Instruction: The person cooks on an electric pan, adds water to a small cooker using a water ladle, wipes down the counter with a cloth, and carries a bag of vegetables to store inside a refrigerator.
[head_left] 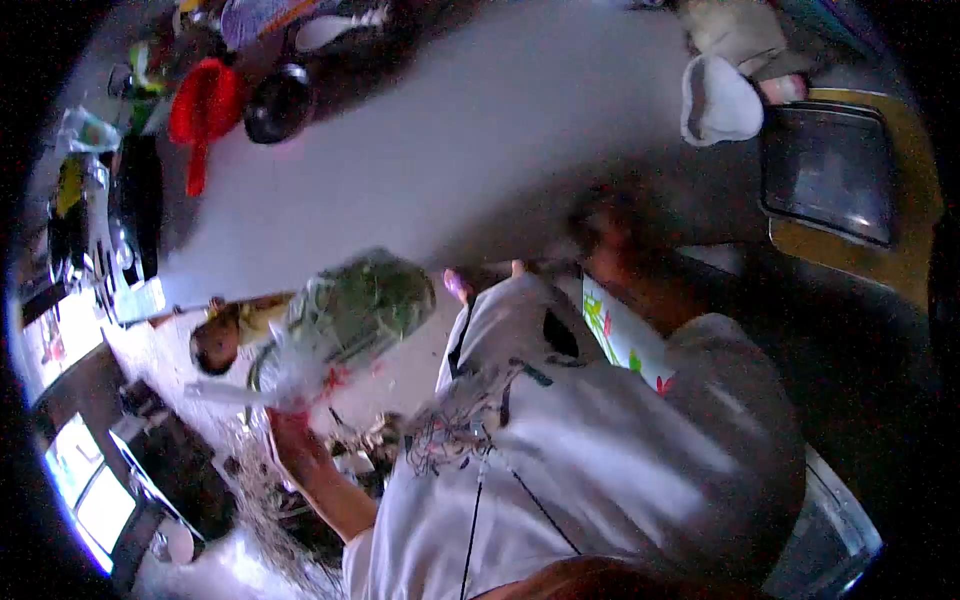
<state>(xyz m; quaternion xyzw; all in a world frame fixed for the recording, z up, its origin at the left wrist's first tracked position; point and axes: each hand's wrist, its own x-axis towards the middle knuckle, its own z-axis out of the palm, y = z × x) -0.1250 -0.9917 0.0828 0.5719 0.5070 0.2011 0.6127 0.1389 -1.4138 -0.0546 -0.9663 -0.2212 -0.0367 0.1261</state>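
Observation:
My left hand (290, 430) is at the lower left, its fingers smeared by motion. Right at its fingertips are a pale, long, flat object (228, 393) and the crumpled clear end of a plastic bag (365, 300) with green contents. Whether the hand grips either one is too blurred to tell. My right hand (608, 220) is over the dark area right of centre, beside the grey surface (430, 150). It is dark and blurred, so its fingers and anything in them cannot be made out.
A red ladle-like utensil (205, 105) and a dark round bowl (280, 103) are at the upper left, near a white spoon (335, 30). At the right are a white dish (720, 100) and a dark-rimmed tray (828, 170). Dry stalks (262, 500) lie at the lower left.

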